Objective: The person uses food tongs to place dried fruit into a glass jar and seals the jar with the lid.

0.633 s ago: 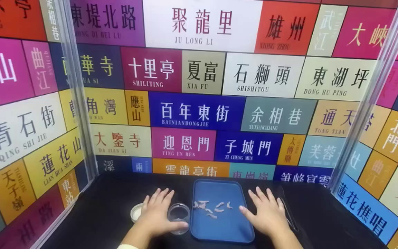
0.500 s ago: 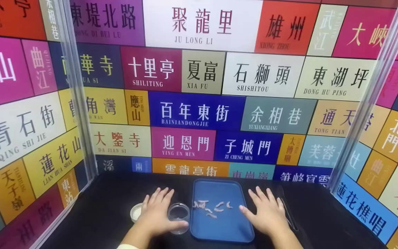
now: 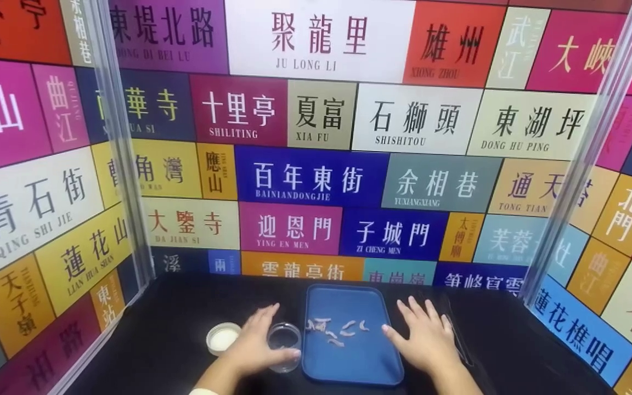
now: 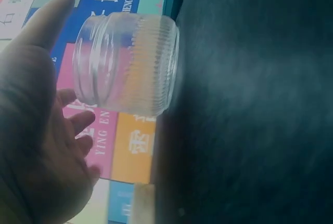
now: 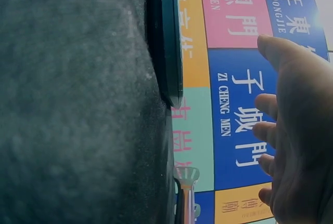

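My left hand (image 3: pixel 255 343), fingers extended, hovers beside a clear glass jar (image 3: pixel 285 332). In the left wrist view the ribbed, lidless jar (image 4: pixel 125 63) stands upright on the table, thumb and fingers apart from it. A round cream lid (image 3: pixel 223 338) lies to the left of this hand. Right of the jar is a blue tray (image 3: pixel 354 365) carrying several small pale curved pieces (image 3: pixel 348 328), too small to identify. Over the tray's right side hangs my right hand (image 3: pixel 425 337), fingers spread and holding nothing. Tongs (image 3: pixel 461 340) lie just right of it, partly hidden; their scalloped tip (image 5: pixel 186 174) shows in the right wrist view.
The black tabletop (image 3: pixel 168 323) runs back to a wall (image 3: pixel 316 175) of colourful name panels. Clear upright posts stand at the left corner (image 3: pixel 129 164) and the right corner (image 3: pixel 574 164).
My left hand has turned and shifted slightly right, with its fingers closer together, uncovering more of the lid. The right hand has barely moved. Jar, tray and pieces stay in place.
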`<state>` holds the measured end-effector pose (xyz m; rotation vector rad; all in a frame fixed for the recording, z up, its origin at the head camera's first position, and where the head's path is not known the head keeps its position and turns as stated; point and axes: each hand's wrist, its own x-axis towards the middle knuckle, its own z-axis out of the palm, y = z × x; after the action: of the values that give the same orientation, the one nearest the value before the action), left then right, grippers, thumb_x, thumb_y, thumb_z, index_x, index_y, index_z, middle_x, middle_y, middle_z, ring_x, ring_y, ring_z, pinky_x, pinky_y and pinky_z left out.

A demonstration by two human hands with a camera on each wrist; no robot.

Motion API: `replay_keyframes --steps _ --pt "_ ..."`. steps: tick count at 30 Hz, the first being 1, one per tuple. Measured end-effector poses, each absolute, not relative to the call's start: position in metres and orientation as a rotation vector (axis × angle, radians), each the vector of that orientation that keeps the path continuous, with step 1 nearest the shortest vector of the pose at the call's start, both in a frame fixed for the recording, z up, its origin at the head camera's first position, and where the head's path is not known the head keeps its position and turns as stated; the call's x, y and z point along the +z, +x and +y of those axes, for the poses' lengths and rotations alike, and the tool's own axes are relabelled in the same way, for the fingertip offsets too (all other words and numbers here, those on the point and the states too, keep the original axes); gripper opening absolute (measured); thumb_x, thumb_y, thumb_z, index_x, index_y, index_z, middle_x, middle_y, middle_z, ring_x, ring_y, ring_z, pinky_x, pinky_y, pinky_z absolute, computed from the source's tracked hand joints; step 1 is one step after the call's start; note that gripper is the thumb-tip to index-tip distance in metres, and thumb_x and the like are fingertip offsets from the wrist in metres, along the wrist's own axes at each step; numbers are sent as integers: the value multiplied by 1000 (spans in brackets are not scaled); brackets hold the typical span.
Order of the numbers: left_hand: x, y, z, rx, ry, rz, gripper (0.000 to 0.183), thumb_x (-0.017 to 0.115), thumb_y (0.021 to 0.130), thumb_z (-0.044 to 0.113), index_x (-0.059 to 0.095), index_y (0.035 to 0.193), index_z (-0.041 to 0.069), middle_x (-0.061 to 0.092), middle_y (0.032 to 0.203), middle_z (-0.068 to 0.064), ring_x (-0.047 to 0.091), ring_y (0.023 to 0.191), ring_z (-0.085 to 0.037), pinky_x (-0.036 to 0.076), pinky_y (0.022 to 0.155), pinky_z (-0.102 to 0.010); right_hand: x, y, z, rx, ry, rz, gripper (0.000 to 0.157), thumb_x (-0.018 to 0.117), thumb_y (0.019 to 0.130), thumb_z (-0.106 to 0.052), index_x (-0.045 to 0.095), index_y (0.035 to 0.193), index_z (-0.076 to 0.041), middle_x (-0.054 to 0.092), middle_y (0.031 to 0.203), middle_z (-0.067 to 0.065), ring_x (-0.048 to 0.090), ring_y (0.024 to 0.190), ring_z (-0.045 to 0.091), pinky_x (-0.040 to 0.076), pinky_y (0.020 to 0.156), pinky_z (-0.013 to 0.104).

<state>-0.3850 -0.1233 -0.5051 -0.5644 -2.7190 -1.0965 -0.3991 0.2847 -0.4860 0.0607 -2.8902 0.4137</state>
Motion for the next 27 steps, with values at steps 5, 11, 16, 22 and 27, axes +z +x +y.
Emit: replay_keyframes --steps 5,11,16,22,27 --pt "-513 -385 -126 -1433 -670 -2677 116 92 76 51 32 167 10 43 166 -24 44 151 -47 34 123 -71 -487 -400 291 455 44 -2884 100 41 91 -92 44 164 -24 34 175 15 19 163 52 10 125 81" --pt "-520 -388 -128 -1566 -691 -2618 111 94 76 40 35 165 11 54 160 -18 53 145 -40 35 124 -66 -487 -401 300 512 18 -2883 100 40 93 -91 44 164 -21 36 174 18 22 160 56 17 120 84" --pt "-525 -390 -127 -1615 -703 -2599 104 95 74 31 41 161 10 61 152 -17 60 137 -36 40 120 -60 -489 -402 312 572 -9 -2880 99 42 94 -89 41 165 -20 34 174 17 23 160 55 20 120 84" --pt "-528 -390 -126 -1681 -676 -2565 94 96 74 23 47 153 6 64 147 -16 63 131 -33 43 117 -54 -492 -407 334 785 -70 -2828 106 50 94 -86 35 167 -10 32 172 26 28 158 56 24 122 80" --pt "-530 -389 -125 -1696 -655 -2557 91 96 74 23 50 150 9 65 146 -15 63 129 -31 46 113 -50 -499 -407 356 915 -150 -2761 107 62 95 -76 31 166 -2 30 170 34 30 156 57 26 126 72"
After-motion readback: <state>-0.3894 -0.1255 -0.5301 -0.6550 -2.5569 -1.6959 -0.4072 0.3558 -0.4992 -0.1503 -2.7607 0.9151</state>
